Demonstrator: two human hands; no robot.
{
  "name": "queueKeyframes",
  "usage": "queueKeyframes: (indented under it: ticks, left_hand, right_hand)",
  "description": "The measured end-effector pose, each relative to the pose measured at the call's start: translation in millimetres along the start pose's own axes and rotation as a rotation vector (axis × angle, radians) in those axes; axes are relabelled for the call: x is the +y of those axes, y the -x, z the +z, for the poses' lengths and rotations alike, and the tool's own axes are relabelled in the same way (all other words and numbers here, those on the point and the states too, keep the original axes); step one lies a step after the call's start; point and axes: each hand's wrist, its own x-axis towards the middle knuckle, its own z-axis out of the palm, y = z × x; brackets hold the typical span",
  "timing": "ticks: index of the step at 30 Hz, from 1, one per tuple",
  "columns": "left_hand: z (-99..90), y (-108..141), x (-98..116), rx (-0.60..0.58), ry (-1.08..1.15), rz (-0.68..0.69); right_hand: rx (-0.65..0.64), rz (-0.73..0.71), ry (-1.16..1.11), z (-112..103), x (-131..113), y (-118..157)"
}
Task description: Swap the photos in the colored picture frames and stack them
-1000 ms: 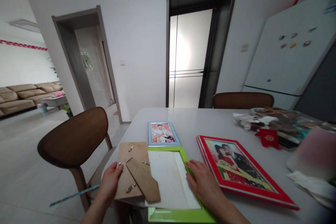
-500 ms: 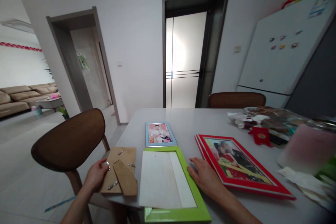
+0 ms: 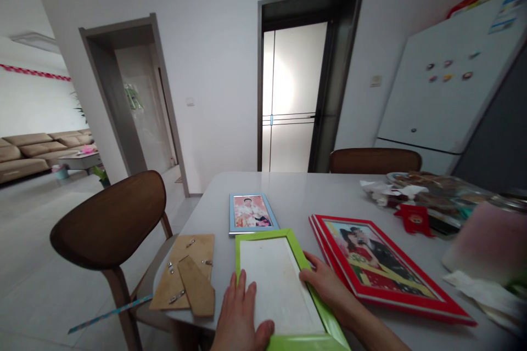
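Note:
A lime-green picture frame point(image 3: 295, 244) lies before me, with a plain white sheet point(image 3: 276, 279) inside its border. My left hand point(image 3: 239, 312) rests on its left side and on the sheet, fingers stretched out and open. On the opposite side my right hand point(image 3: 327, 285) is closed round the frame's right edge, thumb on top. That edge looks slightly raised. Left of the frame, a brown backing board point(image 3: 183, 279) with metal clips and a stand leg lies by the table edge. A light-blue framed photo point(image 3: 251, 214) is just behind the green frame.
Red framed photos point(image 3: 370, 274) lie stacked on the right of the table point(image 3: 288, 192). Beyond are a red packet point(image 3: 415, 220), crumpled tissue point(image 3: 391, 193) and a pinkish container point(image 3: 481, 241). A wooden chair point(image 3: 111, 219) stands at the left, another chair point(image 3: 374, 160) behind.
My left hand has left the backing board and come onto the green frame. The white sheet now sits within the border. My right hand has taken hold of the frame's right edge.

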Motion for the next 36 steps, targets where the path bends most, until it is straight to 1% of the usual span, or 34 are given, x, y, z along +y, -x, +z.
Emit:
queueKeyframes:
  ticks: [2,3,4,8,10,11,12,14,16,18,20,21,23,25,28,32,34,36]
  left_hand:
    - [-5.1,-1.6,6.1,0.007,0.013,0.024]
    - [-7.7,-2.5,11.3,0.023,0.04,0.045]
    - [-9.8,-3.5,18.3,0.041,0.08,0.074]
    - [-16.0,-6.1,55.3,0.129,0.255,0.231]
    - [-21.4,-4.9,66.9,0.226,0.289,0.295]
    - [-25.5,-3.7,68.1,0.296,0.298,0.31]
    - [-30.5,-2.0,65.7,0.371,0.31,0.31]
    - [-41.8,1.9,50.7,0.516,0.361,0.257]
    - [-52.1,5.4,25.2,0.635,0.455,0.148]
    - [-58.0,8.2,-5.0,0.714,0.583,0.016]
    - [-57.9,10.7,-33.4,0.733,0.715,-0.087]
    - [-55.8,12.0,-45.3,0.734,0.748,-0.132]
    - [-49.2,14.8,-62.8,0.723,0.748,-0.207]
    - [-42.3,17.5,-72.5,0.702,0.685,-0.241]
    - [-36.2,20.7,-78.5,0.679,0.514,-0.202]
    - [-34.7,24.2,-83.9,0.645,0.219,-0.099]
    - [-33.0,27.0,-85.3,0.611,0.069,-0.024]
    - [-29.7,30.4,-83.2,0.536,-0.073,0.095]
  right_hand:
    - [-0.161,0.026,-0.305,-3.5,-11.7,9.6]
    - [-0.198,0.018,-0.399,-3.9,-19.5,14.4]
    - [-0.199,0.007,-0.455,-3.3,-28.2,18.7]
    - [-0.075,-0.021,-0.54,4.8,-63.4,29.0]
    - [-0.073,-0.031,-0.567,8.0,-72.5,30.0]
    - [-0.079,-0.039,-0.565,8.3,-73.4,29.3]
    - [-0.08,-0.047,-0.55,7.6,-71.7,27.8]
    - [-0.058,-0.061,-0.479,3.2,-61.6,22.4]
    - [-0.01,-0.049,-0.342,-3.4,-44.7,14.4]
    - [0.034,-0.031,-0.128,-9.5,-25.1,5.3]
    - [0.072,-0.061,0.137,-12.8,-6.9,-2.8]
    - [0.095,-0.094,0.268,-13.3,0.8,-6.1]
    - [0.143,-0.16,0.488,-12.2,12.9,-11.1]
    - [0.184,-0.204,0.645,-9.9,20.8,-14.3]
    - [0.234,-0.257,0.779,-7.5,28.2,-16.9]
    - [0.265,-0.3,0.832,-8.1,33.8,-17.7]
    - [0.272,-0.32,0.841,-8.1,34.4,-16.9]
    - [0.296,-0.351,0.862,-6.1,33.2,-15.3]
